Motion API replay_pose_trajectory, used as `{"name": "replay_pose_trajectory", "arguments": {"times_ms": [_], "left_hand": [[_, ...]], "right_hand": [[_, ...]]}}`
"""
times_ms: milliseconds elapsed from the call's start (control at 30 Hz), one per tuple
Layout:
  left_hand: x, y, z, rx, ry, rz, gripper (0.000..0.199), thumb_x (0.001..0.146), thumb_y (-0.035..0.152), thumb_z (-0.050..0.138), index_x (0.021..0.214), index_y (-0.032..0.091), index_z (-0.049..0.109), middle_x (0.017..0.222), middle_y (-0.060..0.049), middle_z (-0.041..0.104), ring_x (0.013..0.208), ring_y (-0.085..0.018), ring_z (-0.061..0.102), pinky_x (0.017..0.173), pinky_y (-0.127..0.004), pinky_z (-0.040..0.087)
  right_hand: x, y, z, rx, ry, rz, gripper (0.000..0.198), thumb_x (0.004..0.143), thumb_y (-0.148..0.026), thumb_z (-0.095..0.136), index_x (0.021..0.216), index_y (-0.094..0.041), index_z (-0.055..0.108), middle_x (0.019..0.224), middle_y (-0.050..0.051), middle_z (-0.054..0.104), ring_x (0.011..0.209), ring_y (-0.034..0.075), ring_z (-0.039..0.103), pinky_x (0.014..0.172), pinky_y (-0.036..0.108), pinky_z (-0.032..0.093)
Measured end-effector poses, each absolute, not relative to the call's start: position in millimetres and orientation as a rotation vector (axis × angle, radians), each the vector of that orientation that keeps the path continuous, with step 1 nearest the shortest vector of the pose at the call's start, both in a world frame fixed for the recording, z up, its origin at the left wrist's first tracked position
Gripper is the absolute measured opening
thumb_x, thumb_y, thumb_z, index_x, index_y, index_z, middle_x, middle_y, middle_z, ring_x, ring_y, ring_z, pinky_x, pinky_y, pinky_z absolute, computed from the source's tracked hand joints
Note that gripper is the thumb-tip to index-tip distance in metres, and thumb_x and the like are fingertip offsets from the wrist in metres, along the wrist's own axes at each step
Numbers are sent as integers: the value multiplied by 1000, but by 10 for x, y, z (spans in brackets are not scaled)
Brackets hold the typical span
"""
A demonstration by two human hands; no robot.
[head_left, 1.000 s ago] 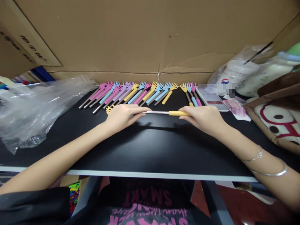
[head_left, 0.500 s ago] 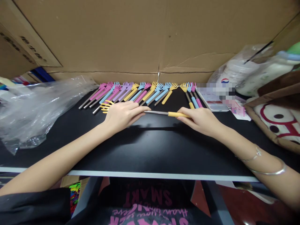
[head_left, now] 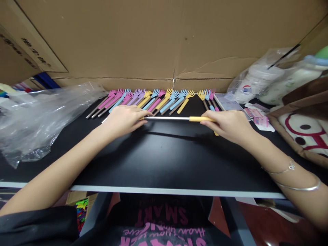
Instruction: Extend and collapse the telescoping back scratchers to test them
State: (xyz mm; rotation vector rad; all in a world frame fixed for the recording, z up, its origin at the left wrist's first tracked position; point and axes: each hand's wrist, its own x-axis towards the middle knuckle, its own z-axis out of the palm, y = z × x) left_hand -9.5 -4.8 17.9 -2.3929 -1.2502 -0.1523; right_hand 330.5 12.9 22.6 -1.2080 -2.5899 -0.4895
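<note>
A telescopic back scratcher (head_left: 169,118) with a thin metal rod and a yellow handle stretches level above the black tabletop. My left hand (head_left: 125,119) is closed around its head end and hides the claw. My right hand (head_left: 228,124) pinches the yellow handle at the other end. Behind my hands, several pink, blue, purple and yellow back scratchers (head_left: 159,104) lie slanted in a row. To their right lies a smaller group of back scratchers (head_left: 207,97), partly covered by my right hand.
A clear plastic bag (head_left: 46,123) spreads over the left side of the black table (head_left: 164,164). At the right are a phone (head_left: 228,101), pink slips of paper (head_left: 257,118), a bagged white cup (head_left: 263,80) and a brown cartoon-faced bag (head_left: 304,126). Cardboard (head_left: 123,41) walls the back.
My hands have moved apart, the left to the left and the right to the right. More of the metal rod shows between them, and the yellow claw is now hidden.
</note>
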Motion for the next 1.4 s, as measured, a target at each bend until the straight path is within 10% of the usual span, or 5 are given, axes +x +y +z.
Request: {"name": "replay_pose_trajectory", "arguments": {"times_ms": [567,1400], "left_hand": [[-156,19,182,-2308,-989,-251,39,99,36,34,86,19,67,72,-5,69,72,-17,62,49,-25,30],[-46,-59,82,-2515,-1101,-536,43,98,45,33,104,26,72,74,-3,72,65,-14,65,52,-23,34]], "right_hand": [[3402,256,150,-1206,-2606,-400,51,95,-55,25,83,-21,62,50,-1,54,44,14,47,46,24,23],[3357,208,108,-1115,-2558,-380,51,94,-58,32,85,-21,66,54,0,61,47,13,52,49,24,29]]}}
